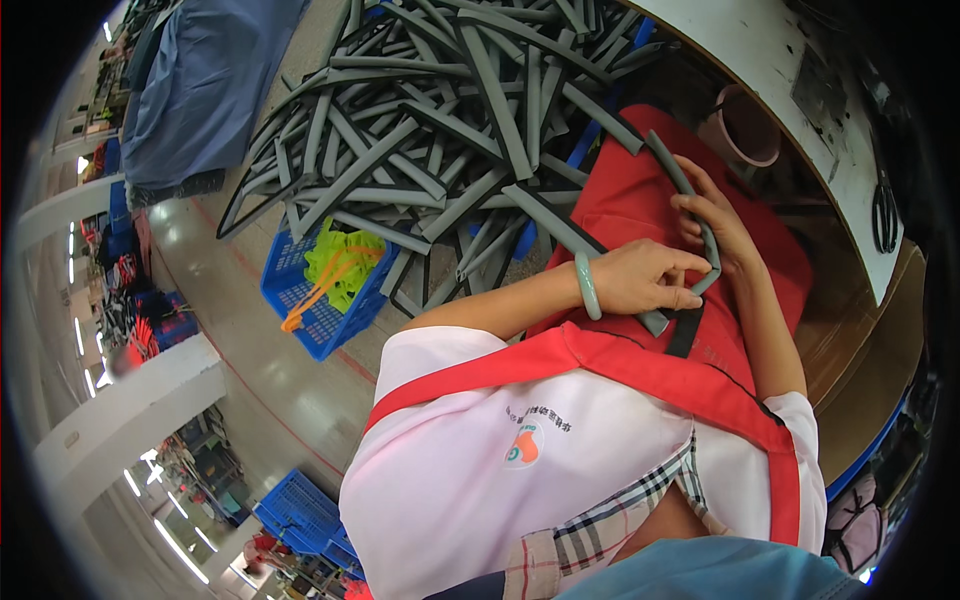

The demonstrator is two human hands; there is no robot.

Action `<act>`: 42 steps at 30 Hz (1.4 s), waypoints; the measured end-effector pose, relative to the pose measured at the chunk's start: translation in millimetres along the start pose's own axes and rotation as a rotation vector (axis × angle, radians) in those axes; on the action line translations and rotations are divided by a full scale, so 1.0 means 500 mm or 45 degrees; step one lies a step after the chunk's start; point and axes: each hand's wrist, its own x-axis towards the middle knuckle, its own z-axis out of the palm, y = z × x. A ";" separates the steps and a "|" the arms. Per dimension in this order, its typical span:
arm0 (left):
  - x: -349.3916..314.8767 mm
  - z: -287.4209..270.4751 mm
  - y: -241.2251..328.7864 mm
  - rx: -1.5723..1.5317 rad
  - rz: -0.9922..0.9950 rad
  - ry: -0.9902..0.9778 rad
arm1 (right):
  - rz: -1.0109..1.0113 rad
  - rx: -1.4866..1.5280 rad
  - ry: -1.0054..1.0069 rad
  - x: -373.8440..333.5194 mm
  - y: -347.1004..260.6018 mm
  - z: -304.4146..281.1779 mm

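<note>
Grey strip [671,163] at 2 o'clock, over red apron [625,195] — left hand [645,277] pinching near its lower end, right hand [722,225] curled round its middle — heaped strips [488,92] toward 12

Strip heap [450,131] blocks front, tabletop [740,60] right; room beside basket [350,322].

In front, a pile of strips [493,100]; at its near left, a basket [350,328] with a bundle [345,265] in it; at right, a surface [745,45] with scissors [884,192] on it; by its edge, a bucket [712,130].
</note>
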 end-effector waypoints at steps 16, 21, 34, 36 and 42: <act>-0.086 -0.335 -0.172 0.185 -0.187 1.334 | -0.126 -0.375 -0.019 -0.170 -0.047 -0.015; -0.015 -0.188 -0.151 -0.088 -0.099 0.857 | -0.156 -0.373 0.235 -0.208 -0.059 -0.084; -0.005 -0.027 -0.052 0.521 0.005 0.529 | -0.361 -1.104 0.391 -0.116 -0.020 -0.263; 0.000 -0.013 -0.056 0.689 0.123 0.549 | -0.472 -1.030 0.354 -0.121 -0.065 -0.218; 0.045 0.013 -0.044 0.831 0.185 0.537 | -0.855 -1.693 0.379 -0.143 -0.100 -0.102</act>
